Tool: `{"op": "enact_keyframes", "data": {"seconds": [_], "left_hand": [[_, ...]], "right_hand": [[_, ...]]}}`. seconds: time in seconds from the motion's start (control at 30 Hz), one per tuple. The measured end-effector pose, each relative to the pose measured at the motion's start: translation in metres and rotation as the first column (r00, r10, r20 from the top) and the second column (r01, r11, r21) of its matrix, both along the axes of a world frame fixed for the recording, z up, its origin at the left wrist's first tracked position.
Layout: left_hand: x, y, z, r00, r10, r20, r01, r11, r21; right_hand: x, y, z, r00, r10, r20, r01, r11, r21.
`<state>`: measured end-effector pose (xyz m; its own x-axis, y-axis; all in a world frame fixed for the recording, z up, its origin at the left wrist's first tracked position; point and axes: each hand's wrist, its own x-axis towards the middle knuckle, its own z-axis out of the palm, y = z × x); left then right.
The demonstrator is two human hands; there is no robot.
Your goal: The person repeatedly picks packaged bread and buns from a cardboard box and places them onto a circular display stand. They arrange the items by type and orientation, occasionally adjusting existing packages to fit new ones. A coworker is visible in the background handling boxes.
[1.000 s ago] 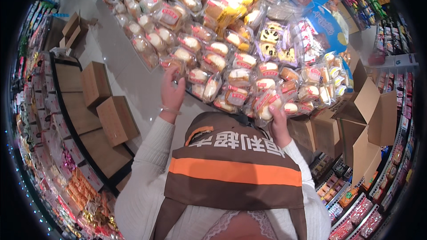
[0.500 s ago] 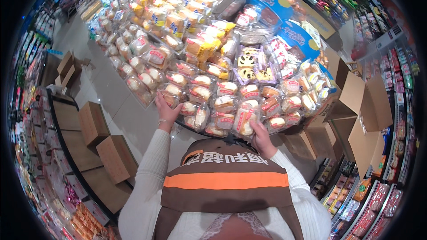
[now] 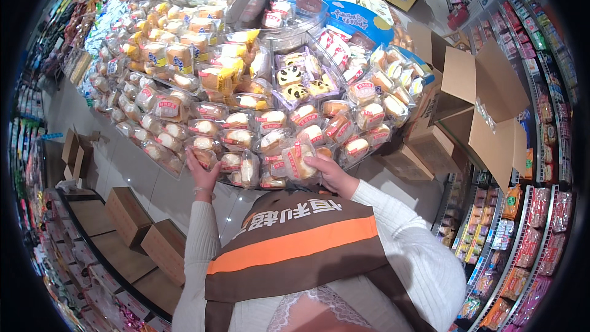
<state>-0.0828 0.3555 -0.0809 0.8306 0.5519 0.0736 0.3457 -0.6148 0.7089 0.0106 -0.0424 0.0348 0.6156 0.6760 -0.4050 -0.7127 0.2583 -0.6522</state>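
In front of me is a display heaped with clear-wrapped buns (image 3: 236, 139). At its near edge my right hand (image 3: 332, 175) grips a wrapped bread pack (image 3: 299, 161) with a red-and-white label, thumb on top and the other fingers mostly hidden. That pack lies tilted against its neighbours. To the left, my left hand (image 3: 203, 172) closes around a wrapped bun (image 3: 205, 155) at the display's front left edge, its fingers on the outer side and thumb inward. Between the hands sit more wrapped buns (image 3: 247, 169). Panda-face packs (image 3: 290, 75) lie in a clear bin farther back.
Open cardboard boxes (image 3: 485, 117) stand to the right of the display. Closed cartons (image 3: 129, 216) rest at the lower left beside a low dark-edged shelf. Blue display signs (image 3: 359, 19) rise at the back. Stocked shelves (image 3: 522, 233) line the right side.
The view has turned, so the display now sits farther left. Both hands stay at its near edge on the same packs, with little visible movement against the neighbouring buns.
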Motion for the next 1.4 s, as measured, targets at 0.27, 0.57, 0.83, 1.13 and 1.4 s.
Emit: {"op": "enact_keyframes", "data": {"seconds": [0.27, 0.57, 0.83, 1.13, 1.4], "left_hand": [[-0.001, 0.038, 0.051, 0.925, -0.247, -0.289, 0.360, 0.812, 0.459], [0.016, 0.041, 0.069, 0.861, -0.269, -0.432, 0.497, 0.625, 0.602], [0.004, 0.035, 0.071, 0.903, -0.156, -0.402, 0.395, 0.671, 0.628], [0.014, -0.037, 0.159, 0.984, 0.173, -0.053, -0.149, 0.942, 0.301], [0.134, -0.151, 0.196, 0.955, -0.247, 0.166, 0.254, 0.967, -0.022]], "right_hand": [[0.019, -0.026, -0.001, 0.998, 0.017, -0.053, -0.016, 1.000, 0.020], [0.039, -0.046, 0.003, 0.994, 0.105, -0.026, -0.099, 0.981, 0.166], [0.074, -0.084, 0.018, 0.991, 0.125, -0.042, -0.123, 0.992, 0.040], [0.119, -0.111, 0.013, 0.978, 0.207, -0.013, -0.206, 0.977, 0.055], [0.139, -0.131, 0.020, 0.960, 0.279, -0.032, -0.274, 0.956, 0.107]]}}
